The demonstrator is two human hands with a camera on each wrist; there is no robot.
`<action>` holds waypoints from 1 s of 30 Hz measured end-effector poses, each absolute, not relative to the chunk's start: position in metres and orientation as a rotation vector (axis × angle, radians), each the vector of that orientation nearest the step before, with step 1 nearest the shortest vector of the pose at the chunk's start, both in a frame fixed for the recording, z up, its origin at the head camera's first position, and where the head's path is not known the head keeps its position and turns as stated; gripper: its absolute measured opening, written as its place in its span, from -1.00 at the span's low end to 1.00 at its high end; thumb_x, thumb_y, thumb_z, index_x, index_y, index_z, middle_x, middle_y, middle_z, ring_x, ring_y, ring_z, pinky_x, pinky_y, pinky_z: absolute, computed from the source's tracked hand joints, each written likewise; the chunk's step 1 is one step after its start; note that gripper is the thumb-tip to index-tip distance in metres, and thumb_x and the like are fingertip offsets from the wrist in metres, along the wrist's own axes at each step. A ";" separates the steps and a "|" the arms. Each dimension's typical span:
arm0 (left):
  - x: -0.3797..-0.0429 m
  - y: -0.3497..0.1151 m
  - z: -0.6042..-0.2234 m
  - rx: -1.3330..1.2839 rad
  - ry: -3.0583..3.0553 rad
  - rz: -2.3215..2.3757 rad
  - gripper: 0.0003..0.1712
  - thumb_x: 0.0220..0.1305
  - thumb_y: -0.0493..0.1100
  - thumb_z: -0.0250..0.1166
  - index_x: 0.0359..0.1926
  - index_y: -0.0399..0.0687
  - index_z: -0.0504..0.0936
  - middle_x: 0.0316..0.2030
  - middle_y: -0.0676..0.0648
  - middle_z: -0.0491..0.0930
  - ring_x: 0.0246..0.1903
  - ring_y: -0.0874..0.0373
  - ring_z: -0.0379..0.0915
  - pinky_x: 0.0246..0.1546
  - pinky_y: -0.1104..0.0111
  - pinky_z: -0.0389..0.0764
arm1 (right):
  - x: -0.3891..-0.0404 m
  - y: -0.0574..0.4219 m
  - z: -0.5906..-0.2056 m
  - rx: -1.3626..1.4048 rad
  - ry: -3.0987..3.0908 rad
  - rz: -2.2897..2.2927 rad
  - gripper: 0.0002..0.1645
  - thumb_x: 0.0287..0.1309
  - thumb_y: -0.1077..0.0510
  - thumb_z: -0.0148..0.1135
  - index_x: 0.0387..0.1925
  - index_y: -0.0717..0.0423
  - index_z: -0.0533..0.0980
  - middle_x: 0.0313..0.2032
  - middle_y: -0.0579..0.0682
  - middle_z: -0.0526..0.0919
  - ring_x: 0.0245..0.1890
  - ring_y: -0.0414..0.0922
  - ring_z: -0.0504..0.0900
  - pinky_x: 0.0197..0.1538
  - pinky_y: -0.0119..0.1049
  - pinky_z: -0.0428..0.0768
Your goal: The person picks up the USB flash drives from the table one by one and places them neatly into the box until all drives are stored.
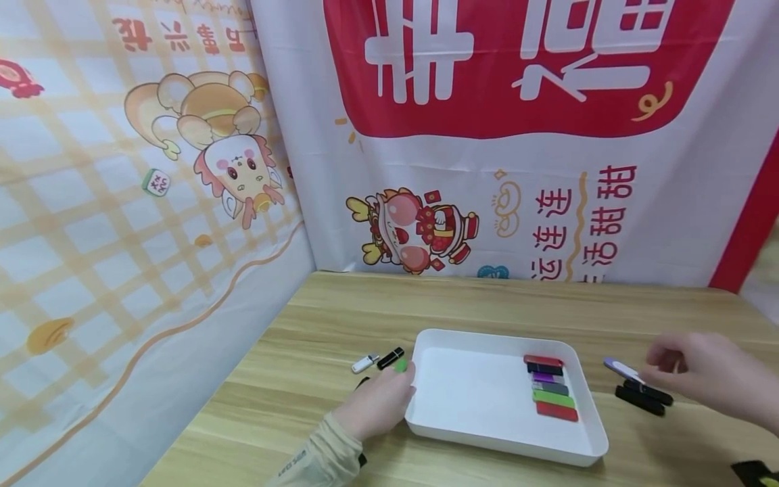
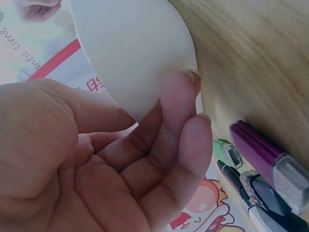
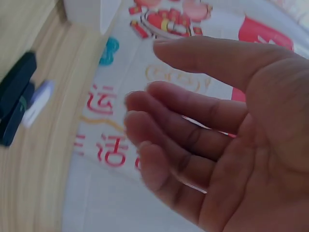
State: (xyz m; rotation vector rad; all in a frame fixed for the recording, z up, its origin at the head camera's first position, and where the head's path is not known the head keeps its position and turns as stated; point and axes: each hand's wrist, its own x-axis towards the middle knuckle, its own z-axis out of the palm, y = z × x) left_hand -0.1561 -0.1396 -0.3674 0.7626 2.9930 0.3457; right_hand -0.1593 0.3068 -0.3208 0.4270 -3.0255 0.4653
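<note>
A shallow white tray [image 1: 475, 399] sits on the wooden table. My left hand [image 1: 380, 399] grips its left wall; in the left wrist view the thumb and curled fingers lie on either side of the tray wall [image 2: 135, 43]. Inside the tray, at its right side, several USB sticks [image 1: 552, 389] form a column: red, black, purple, grey, green and red. My right hand [image 1: 700, 368] hovers right of the tray, fingers loosely bent, with nothing in them in the right wrist view. Below it lie a purple-and-white stick [image 1: 622, 369] and black sticks [image 1: 640, 399].
Left of the tray lie a white USB stick [image 1: 364, 363], a black one [image 1: 390, 358] and a green one [image 1: 401, 365], partly behind my left hand. A purple stick [image 2: 263, 154] also shows in the left wrist view. Printed cloths [image 1: 523, 155] hang behind and to the left.
</note>
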 end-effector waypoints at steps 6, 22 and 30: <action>-0.155 -0.141 -0.368 0.768 2.992 0.349 -0.46 0.46 -0.21 0.12 0.30 -0.51 0.32 -0.60 0.00 0.43 -0.76 0.31 0.26 -0.75 0.52 0.39 | -0.163 0.325 -0.334 0.419 -3.101 0.450 -0.77 -0.01 0.09 0.51 -0.47 0.03 0.56 -0.54 -0.18 0.51 -0.52 -0.19 0.44 -0.48 -0.32 0.45; -0.156 -0.140 -0.363 0.792 2.991 0.321 -0.46 0.47 -0.21 0.11 0.31 -0.50 0.31 -0.62 0.06 0.38 -0.75 0.31 0.25 -0.71 0.50 0.41 | -0.172 0.341 -0.362 0.478 -3.077 0.421 -0.74 -0.13 0.08 0.57 -0.46 -0.01 0.58 -0.55 -0.23 0.51 -0.53 -0.30 0.42 -0.47 -0.33 0.43; -0.155 -0.140 -0.364 0.770 2.986 0.328 -0.46 0.47 -0.21 0.10 0.31 -0.50 0.32 -0.60 0.03 0.41 -0.74 0.31 0.25 -0.71 0.48 0.40 | -0.179 0.338 -0.371 0.540 -3.114 0.477 -0.74 -0.13 0.09 0.57 -0.44 0.00 0.60 -0.54 -0.22 0.50 -0.51 -0.29 0.41 -0.44 -0.32 0.45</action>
